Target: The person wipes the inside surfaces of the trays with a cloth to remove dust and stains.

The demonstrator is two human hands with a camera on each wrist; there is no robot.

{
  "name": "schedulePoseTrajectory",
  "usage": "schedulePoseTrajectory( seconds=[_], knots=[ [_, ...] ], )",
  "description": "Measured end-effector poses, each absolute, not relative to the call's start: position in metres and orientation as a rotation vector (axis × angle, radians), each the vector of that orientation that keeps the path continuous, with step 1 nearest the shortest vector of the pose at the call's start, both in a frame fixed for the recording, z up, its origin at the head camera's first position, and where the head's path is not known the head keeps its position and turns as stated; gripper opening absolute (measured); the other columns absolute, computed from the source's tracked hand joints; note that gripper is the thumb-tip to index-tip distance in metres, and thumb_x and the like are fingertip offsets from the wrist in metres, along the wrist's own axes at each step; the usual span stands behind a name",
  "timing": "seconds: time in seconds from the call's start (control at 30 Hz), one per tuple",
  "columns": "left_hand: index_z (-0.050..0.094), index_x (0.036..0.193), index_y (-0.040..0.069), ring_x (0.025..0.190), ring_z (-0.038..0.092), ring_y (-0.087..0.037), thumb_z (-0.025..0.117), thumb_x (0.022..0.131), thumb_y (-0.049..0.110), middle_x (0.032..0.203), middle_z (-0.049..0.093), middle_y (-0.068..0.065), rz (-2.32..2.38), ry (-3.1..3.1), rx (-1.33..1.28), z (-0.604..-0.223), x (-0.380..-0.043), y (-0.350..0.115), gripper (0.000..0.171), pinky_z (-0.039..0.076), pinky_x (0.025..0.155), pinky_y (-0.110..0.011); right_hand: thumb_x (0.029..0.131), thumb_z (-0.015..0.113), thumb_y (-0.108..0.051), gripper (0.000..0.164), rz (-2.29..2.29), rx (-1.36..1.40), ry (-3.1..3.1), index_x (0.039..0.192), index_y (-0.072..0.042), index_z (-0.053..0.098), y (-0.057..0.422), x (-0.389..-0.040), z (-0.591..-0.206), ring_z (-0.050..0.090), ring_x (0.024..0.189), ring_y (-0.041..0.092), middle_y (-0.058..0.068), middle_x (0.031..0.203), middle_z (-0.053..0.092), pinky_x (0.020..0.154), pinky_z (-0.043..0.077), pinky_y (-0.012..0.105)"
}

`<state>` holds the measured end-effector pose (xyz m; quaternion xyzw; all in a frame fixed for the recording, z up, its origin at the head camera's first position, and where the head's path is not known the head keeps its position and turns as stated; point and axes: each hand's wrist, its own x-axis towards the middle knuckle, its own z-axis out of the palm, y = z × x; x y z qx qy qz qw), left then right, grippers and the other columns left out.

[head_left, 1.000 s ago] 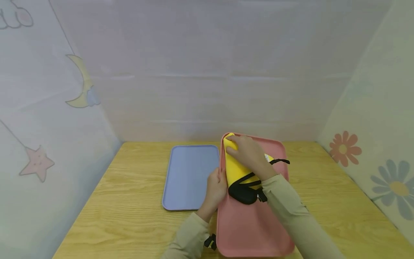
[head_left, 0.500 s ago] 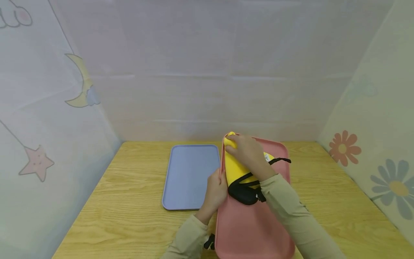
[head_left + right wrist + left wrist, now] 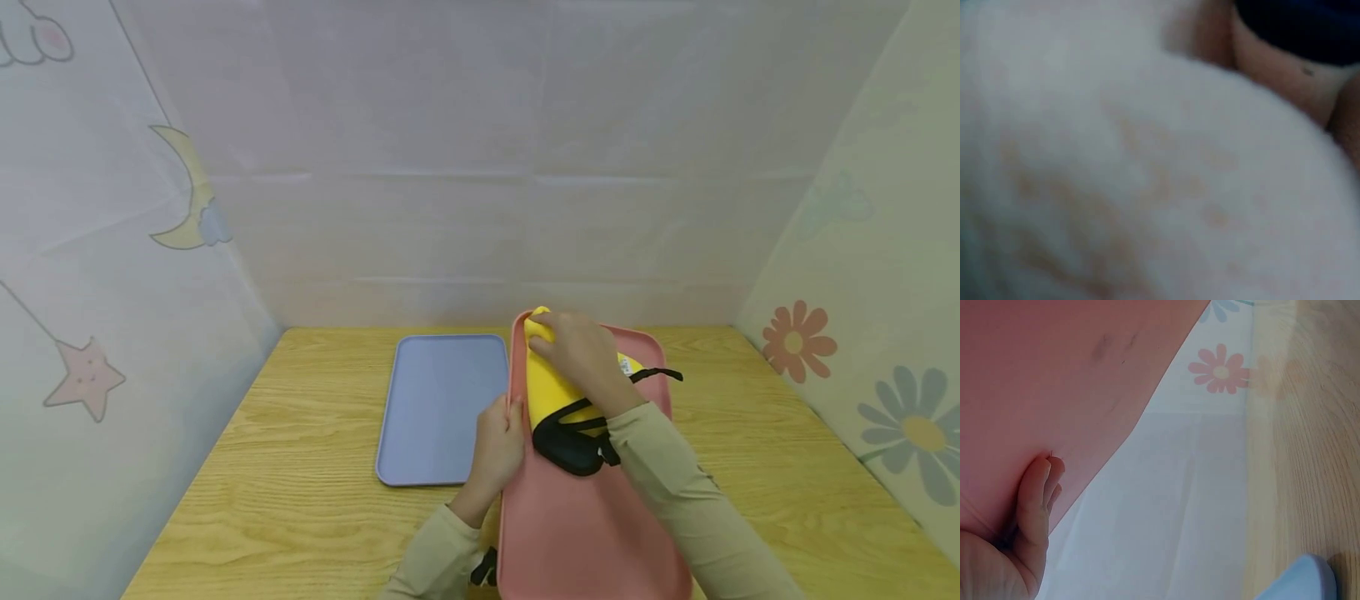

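1. In the head view, we see the left hand (image 3: 498, 446) gripping the left rim of a pink tray (image 3: 581, 533), which is held tilted.
2. We find the right hand (image 3: 581, 354) pinching the upper end of a yellow cloth item (image 3: 551, 387) between finger and thumb. The item lies against the tray's inner face, along the upper left side, with a black end (image 3: 570, 450) and thin black straps.
3. Just left of the pink tray, we see a blue tray (image 3: 446, 417) lying on the wooden table (image 3: 322, 450).
4. In the left wrist view, we see the left hand's fingers curled at the pink tray, with a corner of the blue tray at the bottom and a red flower (image 3: 1219, 372) on the backdrop.
5. In the right wrist view, a blurred pale surface (image 3: 1147, 156) fills most; from here we cannot tell the right hand's grip.
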<state>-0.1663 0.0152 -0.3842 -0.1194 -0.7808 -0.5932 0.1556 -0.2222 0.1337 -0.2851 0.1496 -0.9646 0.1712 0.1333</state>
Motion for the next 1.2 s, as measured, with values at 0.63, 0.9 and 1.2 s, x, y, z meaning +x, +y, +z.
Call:
schedulePoseTrajectory(
  seconds=[0.63, 0.9, 1.2],
  knots=[
    [0.033, 0.061, 0.008, 0.046, 0.024, -0.004, 0.042, 0.093, 0.004, 0.054, 0.026, 0.004, -1.783, -2.178, -0.207, -0.376, -0.163, 0.001, 0.033, 0.023, 0.043, -0.02, 0.086, 0.051, -0.025, 0.038, 0.532, 0.341, -2.927, 0.118, -0.004, 0.056, 0.167, -0.235, -0.292, 0.045, 0.057, 0.024, 0.018, 0.101, 0.058, 0.048, 0.033, 0.029],
    [0.044, 0.065, 0.001, 0.049, 0.029, -0.005, 0.043, 0.091, 0.001, 0.055, 0.03, 0.004, -1.771, -2.142, -0.167, -0.374, -0.163, -0.003, 0.027, 0.028, 0.044, -0.022, 0.089, 0.048, -0.026, 0.043, 0.583, 0.275, -2.971, 0.123, 0.0, 0.05, 0.189, -0.243, -0.3, 0.054, 0.088, 0.033, 0.021, 0.123, 0.049, 0.051, 0.041, 0.034],
    [0.035, 0.061, 0.008, 0.046, 0.026, -0.006, 0.042, 0.091, -0.001, 0.053, 0.027, 0.004, -1.801, -2.129, -0.141, -0.374, -0.164, -0.008, 0.032, 0.023, 0.043, -0.02, 0.089, 0.048, -0.024, 0.045, 0.581, 0.195, -3.019, 0.125, 0.003, 0.047, 0.209, -0.252, -0.308, 0.054, 0.086, 0.034, 0.025, 0.123, 0.046, 0.051, 0.039, 0.031]
  ],
)
